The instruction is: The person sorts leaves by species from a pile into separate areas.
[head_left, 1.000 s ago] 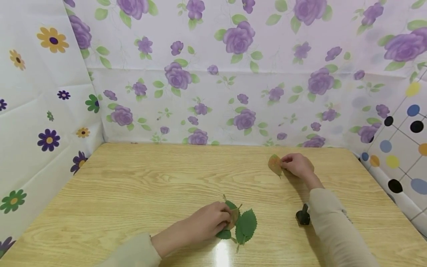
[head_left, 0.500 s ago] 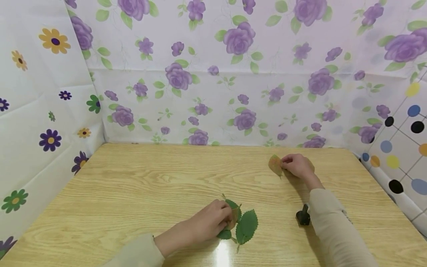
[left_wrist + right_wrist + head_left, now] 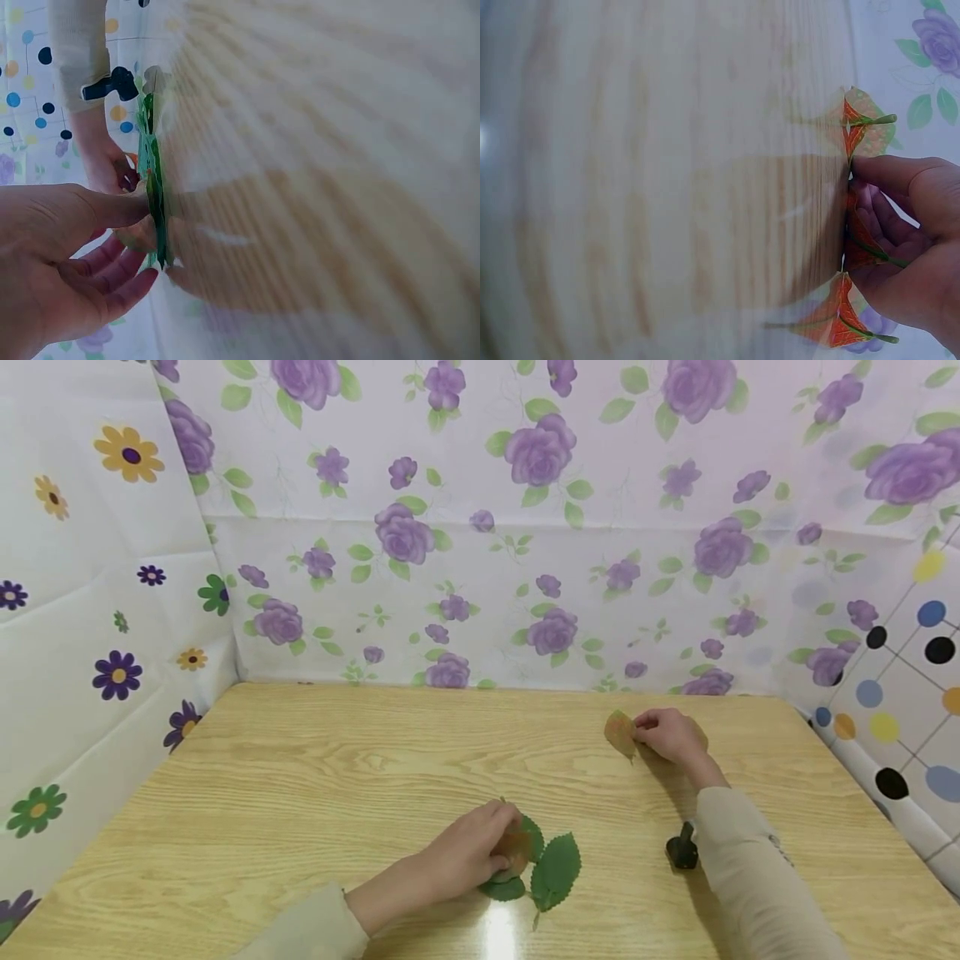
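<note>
In the head view my left hand pinches an orange-brown leaf between thumb and fingers, just over the table. Green serrated leaves lie around it, one large green leaf to its right. The left wrist view shows the thumb against the upright-looking edges of green leaves. At the back right, my right hand has curled fingers at the table, with an orange-green leaf beside the fingertips. From the right wrist, a red-orange leaf sits within the curled fingers, with another leaf below.
A small black object with an upright stub stands beside the right sleeve. The wood-grain table is bounded by a purple-rose cloth behind, and flowered and dotted cloths at the sides.
My left hand has shifted slightly up, and the orange-brown leaf now shows more between its thumb and fingers. The right hand stays at the same leaves.
</note>
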Tool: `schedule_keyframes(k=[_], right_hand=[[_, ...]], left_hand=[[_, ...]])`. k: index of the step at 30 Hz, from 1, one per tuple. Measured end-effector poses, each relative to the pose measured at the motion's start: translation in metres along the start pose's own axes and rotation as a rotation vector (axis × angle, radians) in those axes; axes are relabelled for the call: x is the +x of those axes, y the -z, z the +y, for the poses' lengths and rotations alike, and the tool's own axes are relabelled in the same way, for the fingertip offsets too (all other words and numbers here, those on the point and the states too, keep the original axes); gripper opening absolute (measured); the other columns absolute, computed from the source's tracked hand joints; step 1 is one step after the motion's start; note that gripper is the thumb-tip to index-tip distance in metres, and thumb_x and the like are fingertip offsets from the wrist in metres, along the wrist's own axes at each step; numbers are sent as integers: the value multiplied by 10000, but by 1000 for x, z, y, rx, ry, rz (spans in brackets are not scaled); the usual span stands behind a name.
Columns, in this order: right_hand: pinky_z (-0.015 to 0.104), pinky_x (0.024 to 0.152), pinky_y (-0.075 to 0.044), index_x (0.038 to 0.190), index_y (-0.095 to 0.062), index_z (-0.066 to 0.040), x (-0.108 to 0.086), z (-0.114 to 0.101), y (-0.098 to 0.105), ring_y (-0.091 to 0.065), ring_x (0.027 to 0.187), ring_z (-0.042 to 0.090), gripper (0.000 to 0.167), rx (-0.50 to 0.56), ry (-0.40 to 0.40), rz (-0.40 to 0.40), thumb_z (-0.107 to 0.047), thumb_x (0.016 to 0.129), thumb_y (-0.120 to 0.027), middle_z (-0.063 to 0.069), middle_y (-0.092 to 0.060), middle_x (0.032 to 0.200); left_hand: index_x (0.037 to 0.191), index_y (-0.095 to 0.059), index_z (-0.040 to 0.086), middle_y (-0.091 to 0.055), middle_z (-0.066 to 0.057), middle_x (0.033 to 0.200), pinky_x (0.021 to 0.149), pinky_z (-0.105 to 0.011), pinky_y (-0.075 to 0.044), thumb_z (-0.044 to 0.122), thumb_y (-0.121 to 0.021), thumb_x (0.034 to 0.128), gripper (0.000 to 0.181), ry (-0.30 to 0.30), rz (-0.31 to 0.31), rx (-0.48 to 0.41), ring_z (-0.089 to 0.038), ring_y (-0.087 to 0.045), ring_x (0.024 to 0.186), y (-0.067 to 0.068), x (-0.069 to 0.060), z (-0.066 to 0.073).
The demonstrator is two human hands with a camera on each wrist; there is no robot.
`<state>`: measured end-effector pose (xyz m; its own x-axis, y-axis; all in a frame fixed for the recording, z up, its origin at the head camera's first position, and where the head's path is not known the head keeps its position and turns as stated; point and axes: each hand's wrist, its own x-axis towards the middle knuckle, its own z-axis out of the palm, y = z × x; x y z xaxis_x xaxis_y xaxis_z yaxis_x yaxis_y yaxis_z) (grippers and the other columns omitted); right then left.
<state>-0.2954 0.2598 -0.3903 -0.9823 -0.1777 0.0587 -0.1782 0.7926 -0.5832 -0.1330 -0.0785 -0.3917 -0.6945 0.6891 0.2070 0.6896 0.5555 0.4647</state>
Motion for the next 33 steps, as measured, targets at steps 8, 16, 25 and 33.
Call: schedule_keyframes(k=[8, 16, 25, 33], right_hand=[[495, 834, -481, 1079, -658, 80, 0, 1, 0, -610, 949, 377, 276, 0, 2, 5, -147, 924, -637, 209, -675, 991], [491, 823, -492, 1076, -656, 85, 0, 0, -1, -615, 935, 373, 267, 1, 12, 1, -136, 929, -629, 213, -672, 989], [484, 820, -495, 1085, -654, 85, -2, -2, 1, -611, 945, 375, 264, 9, 8, -8, -128, 931, -628, 215, -668, 998], [487, 814, -494, 1084, -653, 85, -2, -2, 2, -607, 943, 374, 263, 10, 11, -13, -128, 932, -625, 214, -664, 1001]], left_hand=[[1056, -570, 40, -608, -32, 971, 707, -198, -503, -9, -704, 851, 251, 142, 10, -257, -114, -580, 860, 2, 2, -10], [1006, -629, 39, -632, -21, 919, 679, -238, -509, 18, -661, 900, 113, 253, 97, -453, -135, -585, 812, 6, 3, -18], [1018, -630, 6, -612, -34, 916, 739, -269, -495, 5, -594, 938, 87, 367, 127, -597, -158, -565, 848, 14, 11, -21], [1066, -606, -56, -609, -82, 935, 759, -305, -533, -56, -552, 942, 135, 420, 199, -682, -172, -592, 860, 21, 29, -27]])
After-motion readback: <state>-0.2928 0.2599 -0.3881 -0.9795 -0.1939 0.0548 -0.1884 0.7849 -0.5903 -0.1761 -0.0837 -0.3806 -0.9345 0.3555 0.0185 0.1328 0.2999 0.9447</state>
